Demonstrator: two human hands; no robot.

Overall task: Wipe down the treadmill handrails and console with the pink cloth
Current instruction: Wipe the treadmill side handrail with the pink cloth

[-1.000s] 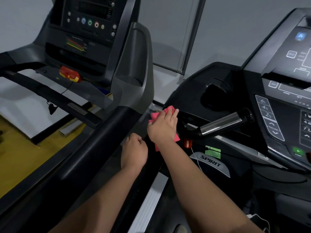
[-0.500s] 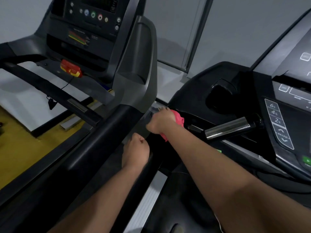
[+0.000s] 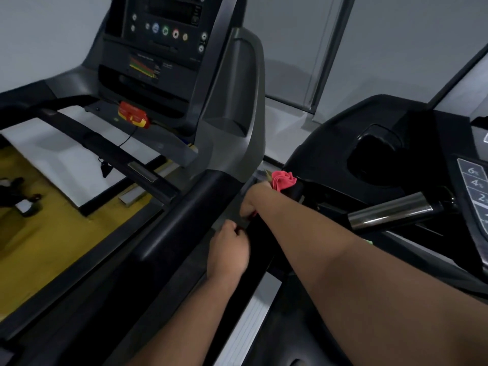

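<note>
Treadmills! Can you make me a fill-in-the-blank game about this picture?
1. The right hand grips a crumpled cloth coloured ____.
2. The safety clip under the grey console is yellow and ____.
3. On the keypad, the number above 4 is ____.

Missing words: pink; red; 6.

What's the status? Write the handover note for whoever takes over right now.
Right hand: grips the pink cloth against the top end of the black handrail.
Left hand: fingers curled beside that rail; whether it holds anything is unclear.
Done: only this spot is visibly being wiped.
Left, likely: the rail's lower length, the metal grip bar, the console keypad.
</note>
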